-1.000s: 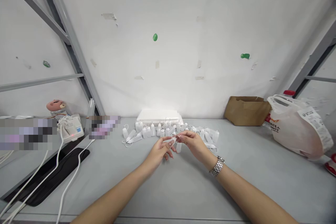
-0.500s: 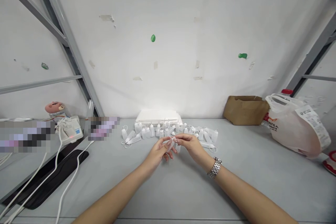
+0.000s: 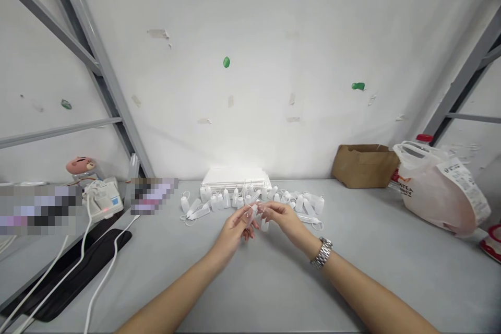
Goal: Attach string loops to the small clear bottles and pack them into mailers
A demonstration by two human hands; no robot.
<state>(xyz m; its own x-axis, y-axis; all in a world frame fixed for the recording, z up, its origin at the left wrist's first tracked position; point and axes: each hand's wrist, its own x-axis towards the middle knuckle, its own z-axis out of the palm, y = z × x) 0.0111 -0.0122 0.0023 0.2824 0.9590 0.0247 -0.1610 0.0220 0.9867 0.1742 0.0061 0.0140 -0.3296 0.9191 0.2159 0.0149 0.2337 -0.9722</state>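
My left hand (image 3: 236,225) is closed around a small translucent squeeze bottle (image 3: 252,213), held tilted just above the table. The fingertips of my right hand (image 3: 285,217) are pinched together at the bottle's top, on what looks like its small tethered cap; the fingers partly hide it. Another small bottle (image 3: 265,226) shows just below my right fingers; I cannot tell whether it touches them. Behind my hands, several similar white bottles with looped cap straps, such as one at the left (image 3: 185,204), stand or lie in a loose row.
A stack of white sheets or flat boxes (image 3: 235,175) lies against the wall. At the right are a brown cardboard box (image 3: 364,168) and a white plastic bag (image 3: 434,198). To the left, a power strip (image 3: 104,199), white cables (image 3: 113,266) and a black mat (image 3: 86,276) lie on the table.
The held bottle has shifted slightly left with my left hand, and my right fingertips sit a little apart from the left ones. The bottle below my right fingers shows more. The camera tilted slightly.
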